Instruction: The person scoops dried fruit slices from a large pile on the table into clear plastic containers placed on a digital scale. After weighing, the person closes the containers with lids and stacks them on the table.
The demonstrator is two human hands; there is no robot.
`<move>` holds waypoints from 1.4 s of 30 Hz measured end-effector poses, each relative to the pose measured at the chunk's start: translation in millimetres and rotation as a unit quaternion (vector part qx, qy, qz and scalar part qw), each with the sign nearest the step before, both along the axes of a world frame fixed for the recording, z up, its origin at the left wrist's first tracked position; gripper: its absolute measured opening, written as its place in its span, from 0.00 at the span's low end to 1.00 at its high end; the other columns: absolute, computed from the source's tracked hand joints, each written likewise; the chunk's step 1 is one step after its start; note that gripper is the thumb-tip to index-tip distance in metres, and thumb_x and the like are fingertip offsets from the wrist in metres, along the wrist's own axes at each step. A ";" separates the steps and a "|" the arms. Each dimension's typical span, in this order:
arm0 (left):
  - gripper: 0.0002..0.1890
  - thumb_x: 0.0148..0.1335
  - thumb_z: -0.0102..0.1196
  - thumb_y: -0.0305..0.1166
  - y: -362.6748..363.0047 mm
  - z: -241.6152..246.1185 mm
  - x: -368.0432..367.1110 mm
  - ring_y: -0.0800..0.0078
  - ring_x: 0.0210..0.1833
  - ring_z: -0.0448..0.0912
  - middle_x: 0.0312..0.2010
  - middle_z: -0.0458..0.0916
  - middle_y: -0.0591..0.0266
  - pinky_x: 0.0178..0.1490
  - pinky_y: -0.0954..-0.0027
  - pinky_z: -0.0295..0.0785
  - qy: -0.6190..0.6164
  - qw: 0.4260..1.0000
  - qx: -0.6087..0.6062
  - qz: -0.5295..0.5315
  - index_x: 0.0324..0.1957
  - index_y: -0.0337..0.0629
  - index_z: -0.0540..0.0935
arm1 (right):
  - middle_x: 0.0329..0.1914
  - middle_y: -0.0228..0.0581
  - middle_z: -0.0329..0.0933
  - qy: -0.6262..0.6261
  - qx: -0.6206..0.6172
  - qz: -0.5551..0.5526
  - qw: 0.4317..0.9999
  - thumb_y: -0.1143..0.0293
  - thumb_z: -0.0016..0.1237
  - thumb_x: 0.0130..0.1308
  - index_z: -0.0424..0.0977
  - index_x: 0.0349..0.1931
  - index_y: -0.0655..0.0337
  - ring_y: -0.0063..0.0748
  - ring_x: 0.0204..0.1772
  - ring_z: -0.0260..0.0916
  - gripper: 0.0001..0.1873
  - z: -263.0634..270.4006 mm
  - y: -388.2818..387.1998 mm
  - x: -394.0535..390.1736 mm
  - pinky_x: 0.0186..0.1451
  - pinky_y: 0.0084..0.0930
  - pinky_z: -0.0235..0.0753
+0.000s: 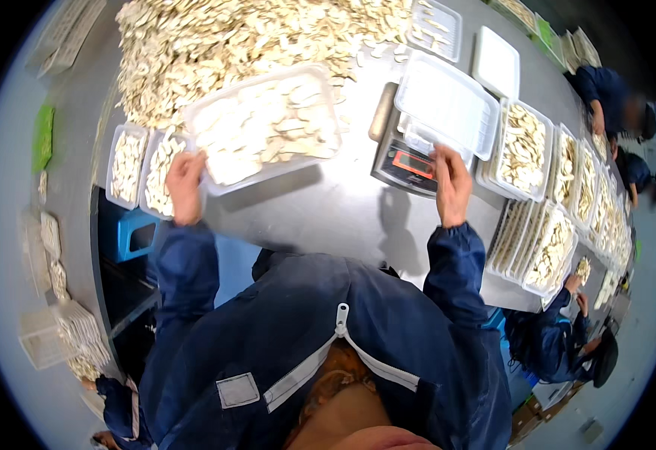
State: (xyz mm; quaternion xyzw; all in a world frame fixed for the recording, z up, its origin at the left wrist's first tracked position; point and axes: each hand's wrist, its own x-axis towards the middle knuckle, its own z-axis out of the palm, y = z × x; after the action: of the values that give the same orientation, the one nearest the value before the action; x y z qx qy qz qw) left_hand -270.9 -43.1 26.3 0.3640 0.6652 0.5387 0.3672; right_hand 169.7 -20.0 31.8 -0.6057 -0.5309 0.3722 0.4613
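My left hand (184, 183) grips the near left corner of a clear plastic tray (328, 152) filled with pale dried slices, which look like mushroom. This tray is tilted, and its shadow falls on the steel tabletop below. My right hand (453, 185) is at the front of a digital scale (390, 163), its fingers bent beside the red-framed display. Over the scale is an empty clear tray (446, 104), with another clear container (421, 138) partly hidden beneath it. Whether my right fingers pinch a container edge cannot be told.
A large heap of slices (238, 34) covers the table's far left. Two small filled trays (128, 166) stand left, by the edge. Filled trays (525, 146) and a tray stack (536, 247) line the right. A white tray (497, 62) lies behind. Co-workers (564, 337) sit nearby.
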 end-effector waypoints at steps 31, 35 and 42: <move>0.40 0.70 0.25 0.59 180.9 -13.3 333.5 0.59 0.71 0.52 0.69 0.54 0.47 0.73 0.64 0.43 -0.226 0.955 0.085 -0.175 0.68 0.32 0.52 | 0.31 0.41 0.79 -0.194 0.222 -0.177 0.939 0.75 0.54 0.61 0.73 0.36 0.68 0.26 0.34 0.76 0.07 -10.3 109.6 134.7 0.42 0.22 0.75; 0.35 0.71 0.31 0.52 176.1 -18.8 337.2 0.54 0.70 0.56 0.65 0.59 0.43 0.71 0.63 0.48 -0.009 0.942 0.165 -0.291 0.66 0.29 0.55 | 0.26 0.39 0.76 -0.153 0.213 -0.200 0.944 0.71 0.54 0.61 0.72 0.31 0.66 0.25 0.29 0.72 0.08 -4.9 128.7 150.3 0.37 0.23 0.73; 0.24 0.66 0.47 0.41 189.6 -11.6 361.1 0.47 0.62 0.64 0.57 0.68 0.43 0.67 0.56 0.54 0.238 0.817 0.262 -0.455 0.58 0.35 0.67 | 0.23 0.39 0.77 -0.065 0.108 -0.248 0.961 0.70 0.52 0.60 0.73 0.33 0.70 0.24 0.24 0.74 0.10 18.4 213.1 231.8 0.29 0.21 0.73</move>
State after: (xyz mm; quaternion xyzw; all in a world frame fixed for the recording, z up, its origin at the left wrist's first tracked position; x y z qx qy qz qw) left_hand 90.2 146.6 14.7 0.8244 0.3246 0.3607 0.2914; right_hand 401.6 193.1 50.1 -0.6880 -0.4302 0.1464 0.5658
